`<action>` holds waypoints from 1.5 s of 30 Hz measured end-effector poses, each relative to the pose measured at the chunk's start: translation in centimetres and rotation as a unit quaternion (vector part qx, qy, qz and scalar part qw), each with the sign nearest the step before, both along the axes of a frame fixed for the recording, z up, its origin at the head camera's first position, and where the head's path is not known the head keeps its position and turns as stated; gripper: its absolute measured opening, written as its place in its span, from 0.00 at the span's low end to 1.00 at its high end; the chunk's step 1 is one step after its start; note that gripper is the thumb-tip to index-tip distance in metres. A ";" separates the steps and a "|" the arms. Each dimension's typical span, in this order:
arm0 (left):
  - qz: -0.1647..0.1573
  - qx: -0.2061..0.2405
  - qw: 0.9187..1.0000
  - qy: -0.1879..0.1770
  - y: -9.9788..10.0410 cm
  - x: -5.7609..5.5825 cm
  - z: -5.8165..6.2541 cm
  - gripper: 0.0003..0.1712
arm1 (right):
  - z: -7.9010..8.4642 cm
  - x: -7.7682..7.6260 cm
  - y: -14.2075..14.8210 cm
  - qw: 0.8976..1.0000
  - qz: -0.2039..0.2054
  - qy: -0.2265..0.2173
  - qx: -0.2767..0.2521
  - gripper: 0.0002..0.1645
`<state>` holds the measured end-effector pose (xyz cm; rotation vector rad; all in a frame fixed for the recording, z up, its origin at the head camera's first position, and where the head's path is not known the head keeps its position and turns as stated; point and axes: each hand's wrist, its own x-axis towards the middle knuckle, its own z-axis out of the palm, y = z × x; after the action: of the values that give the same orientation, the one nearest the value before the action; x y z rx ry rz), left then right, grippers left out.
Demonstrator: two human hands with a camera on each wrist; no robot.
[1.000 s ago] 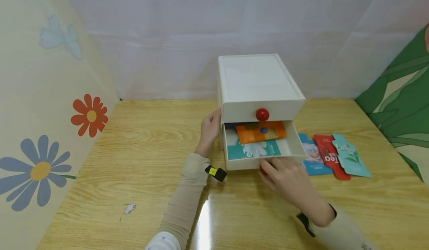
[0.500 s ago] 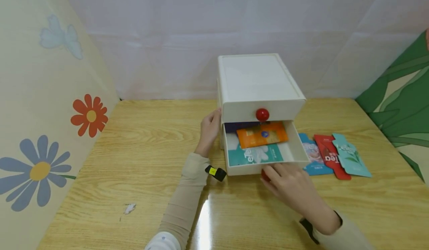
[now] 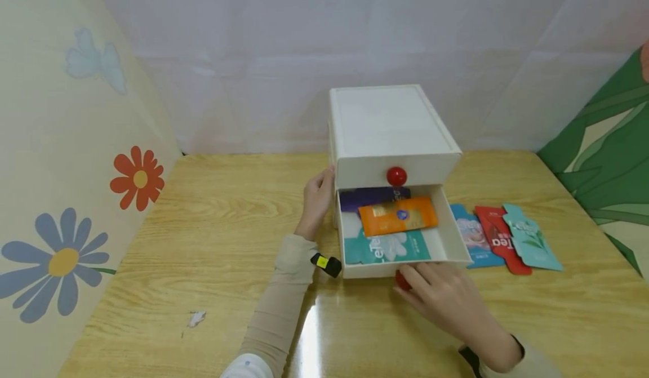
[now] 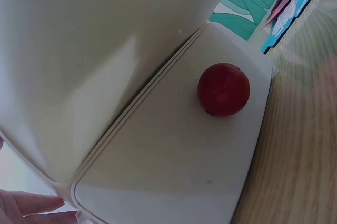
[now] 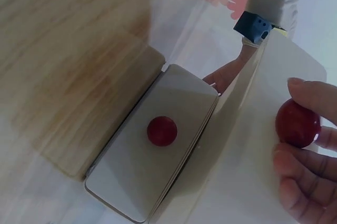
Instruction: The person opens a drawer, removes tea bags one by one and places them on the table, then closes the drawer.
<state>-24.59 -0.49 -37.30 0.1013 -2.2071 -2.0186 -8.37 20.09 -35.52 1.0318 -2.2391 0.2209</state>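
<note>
A white two-drawer box stands on the table, its upper drawer closed with a red ball knob on the front. Its lower drawer is pulled out. My right hand pinches that drawer's red knob between thumb and fingers. Inside lie an orange sachet, a teal sachet partly beneath it, and a dark purple packet at the back. My left hand rests against the box's left side; in the left wrist view, its visible fingers look straight at the box edge.
Right of the box, a blue sachet, a red sachet and a light teal sachet overlap on the table. A small pale scrap lies at the left front. A white cloth hangs behind.
The lower drawer has slid farther out toward me with my right hand on its knob, exposing more of the sachets and the purple packet. My left hand has stayed at the box's side.
</note>
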 end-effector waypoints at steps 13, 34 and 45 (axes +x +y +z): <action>0.011 -0.026 0.999 0.031 -0.3 -0.1 -0.3 0.22 | -0.2 0.9 -0.1 1.000 0.003 -0.008 -0.007 0.30; 0.003 -0.016 1.000 0.026 -0.3 -0.2 -0.3 0.22 | 5.3 -3.2 3.0 1.000 0.016 0.017 -0.020 0.32; 0.006 -0.029 0.999 0.029 -0.1 -0.1 -0.3 0.22 | 5.0 -7.4 3.2 0.989 0.040 -0.110 0.093 0.25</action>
<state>-24.71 -0.63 -37.62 0.0499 -2.2220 -1.9255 -15.78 23.25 -30.49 1.2498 -2.4559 0.1687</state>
